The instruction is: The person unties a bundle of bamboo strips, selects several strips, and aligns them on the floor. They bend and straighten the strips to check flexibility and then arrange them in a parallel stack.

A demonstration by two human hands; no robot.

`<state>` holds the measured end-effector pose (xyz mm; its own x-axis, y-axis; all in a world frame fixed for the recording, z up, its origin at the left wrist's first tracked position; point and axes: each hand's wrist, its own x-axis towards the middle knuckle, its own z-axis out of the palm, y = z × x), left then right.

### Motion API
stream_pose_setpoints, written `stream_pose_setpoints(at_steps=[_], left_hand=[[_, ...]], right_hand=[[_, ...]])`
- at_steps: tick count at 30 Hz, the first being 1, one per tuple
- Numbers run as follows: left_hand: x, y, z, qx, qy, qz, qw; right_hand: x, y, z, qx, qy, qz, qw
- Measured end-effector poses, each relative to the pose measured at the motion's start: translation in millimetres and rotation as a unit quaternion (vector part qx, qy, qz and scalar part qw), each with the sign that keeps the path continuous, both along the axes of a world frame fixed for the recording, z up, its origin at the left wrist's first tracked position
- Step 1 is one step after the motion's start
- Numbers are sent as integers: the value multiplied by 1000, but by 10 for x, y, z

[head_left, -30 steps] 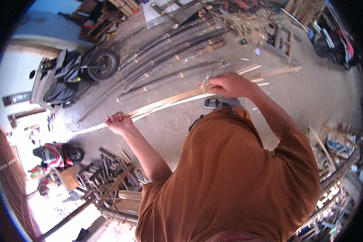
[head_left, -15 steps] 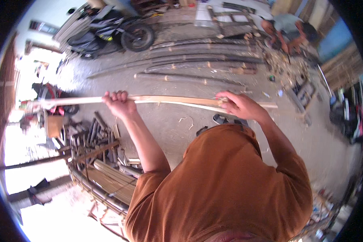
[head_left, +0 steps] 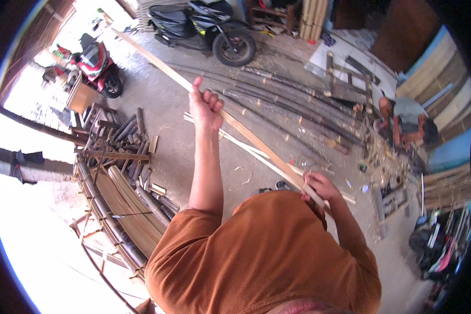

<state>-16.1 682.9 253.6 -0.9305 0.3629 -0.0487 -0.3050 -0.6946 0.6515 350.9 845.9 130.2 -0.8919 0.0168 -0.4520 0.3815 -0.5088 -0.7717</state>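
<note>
A long, pale bamboo strip [head_left: 252, 137] runs slantwise in front of me, from the far upper left down to my right side. My left hand [head_left: 205, 107] is closed round its upper part, thumb pointing up. Lower down, my right hand [head_left: 320, 187] grips the strip close to my body. Beneath it, thinner pale slivers [head_left: 240, 145] pass from below my left hand toward my right; whether the right fingers hold them too, I cannot tell.
Dark bamboo poles [head_left: 293, 107] lie across the floor ahead. A black motorcycle [head_left: 204, 31] and a red one [head_left: 95, 65] stand beyond. At left are cut bamboo pieces [head_left: 125, 131] and a rack with slats [head_left: 123, 206]. Another person [head_left: 409, 120] crouches at right beside wood scraps.
The strip has swung from nearly level to a steep slant, its left end up. My left hand has risen; my right hand has dropped toward my body. The whole view has turned.
</note>
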Motion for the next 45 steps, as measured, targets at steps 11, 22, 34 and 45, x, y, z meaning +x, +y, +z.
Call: stream_pose_setpoints(at_steps=[11,22,34,45], left_hand=[[15,-136,-235,-36,-27,-9,999],[88,-44,-396,-63,-73,-9,995],[110,80,-492,-99,-34,40,994],[-58,90,-697,-146,-95,99,980]], right_hand=[[-240,43,587,413,183,214,866],[-260,60,1015,371,196,315,851],[-84,844,375,594,-193,331,708],[820,973,800,659,-26,-42,750]])
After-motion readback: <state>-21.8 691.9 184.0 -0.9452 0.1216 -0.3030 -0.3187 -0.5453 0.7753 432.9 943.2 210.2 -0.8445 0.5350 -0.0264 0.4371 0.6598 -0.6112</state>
